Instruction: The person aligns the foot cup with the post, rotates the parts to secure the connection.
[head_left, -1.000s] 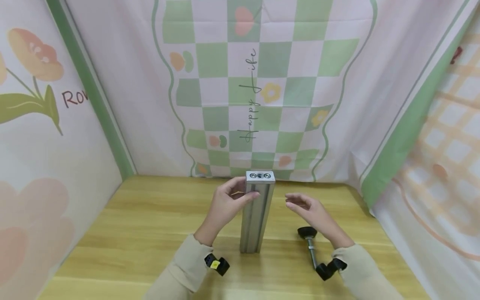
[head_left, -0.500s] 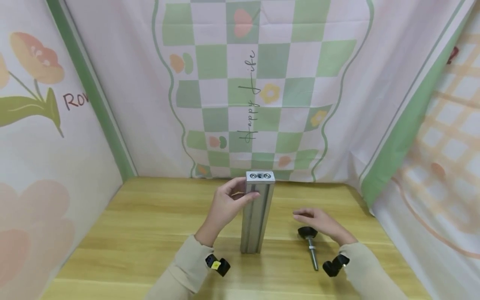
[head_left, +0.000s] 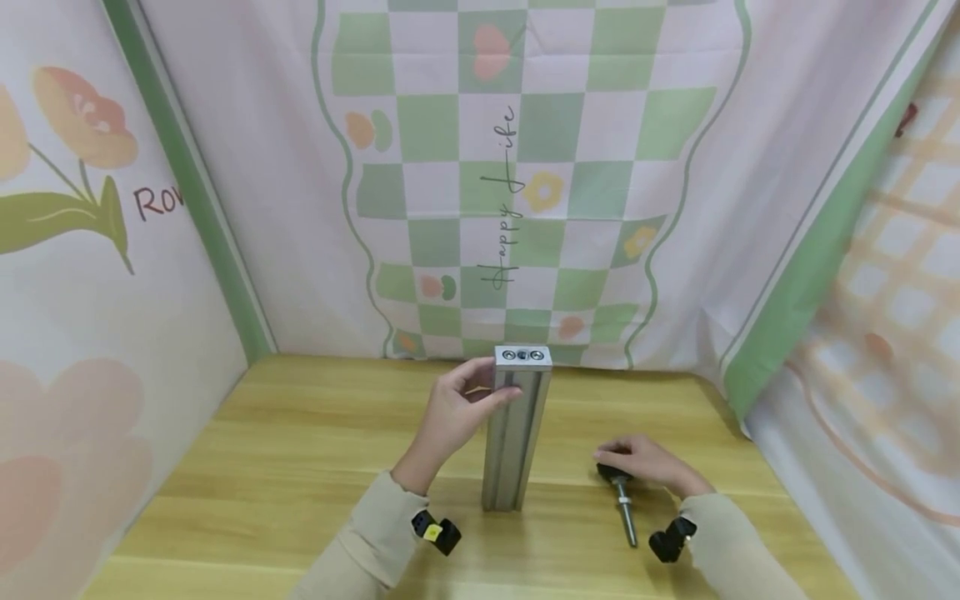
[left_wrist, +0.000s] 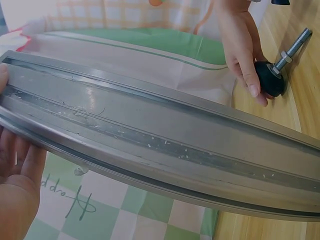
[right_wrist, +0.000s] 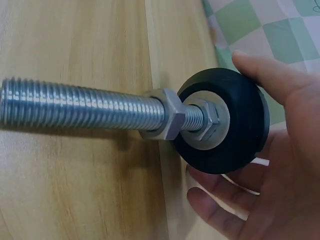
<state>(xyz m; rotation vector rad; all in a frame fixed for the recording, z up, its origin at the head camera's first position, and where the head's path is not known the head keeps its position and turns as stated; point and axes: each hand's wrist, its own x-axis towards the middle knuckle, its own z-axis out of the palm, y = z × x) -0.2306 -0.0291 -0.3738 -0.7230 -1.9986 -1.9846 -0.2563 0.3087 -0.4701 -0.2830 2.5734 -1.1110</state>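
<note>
My left hand (head_left: 456, 410) holds an upright aluminium profile (head_left: 508, 454) near its top, thumb across the near face and fingers behind. The profile stands on the table, its top plate showing two screws and a hole between them. In the left wrist view the grooved face of the profile (left_wrist: 165, 130) fills the middle. My right hand (head_left: 651, 463) is around the black round base of a levelling foot (head_left: 625, 510), which lies on the table to the right. Seen from the right wrist, the levelling foot (right_wrist: 220, 160) has a threaded stud and nuts, with thumb and fingers either side of its base.
The wooden table (head_left: 285, 467) runs back to a checkered curtain (head_left: 487, 183). Printed cloth hangs at the left and right sides. Each wrist wears a small black camera, such as the right camera (head_left: 671, 540).
My right hand has moved down from the air beside the profile to the base of the levelling foot. My left hand and the profile stay in place.
</note>
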